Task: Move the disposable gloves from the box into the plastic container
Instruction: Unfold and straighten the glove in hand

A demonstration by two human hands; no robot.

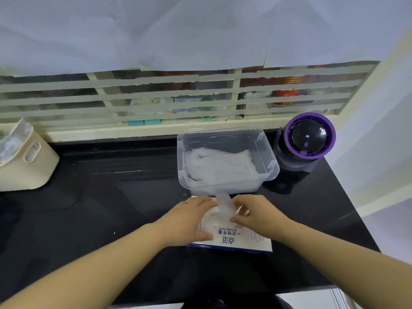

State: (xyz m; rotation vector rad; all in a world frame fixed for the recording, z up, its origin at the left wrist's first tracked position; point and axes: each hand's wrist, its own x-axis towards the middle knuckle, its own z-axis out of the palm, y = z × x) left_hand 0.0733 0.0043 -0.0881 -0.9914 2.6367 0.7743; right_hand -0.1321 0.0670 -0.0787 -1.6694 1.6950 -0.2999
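Note:
A white and blue glove box (236, 240) lies flat on the black counter in front of me. Just behind it stands a clear plastic container (268, 160) holding a pile of translucent gloves (219, 165). One thin glove (225, 206) sticks up out of the box's opening. My right hand (254, 214) pinches this glove at its lower right edge. My left hand (189, 218) lies flat on the box's left side, fingers spread, pressing on it.
A purple and black round appliance (306, 144) stands right of the container. A cream basket (21, 157) sits at the far left. A slatted window frame (178, 101) runs along the back. The counter's right edge (354, 210) drops off near a white wall.

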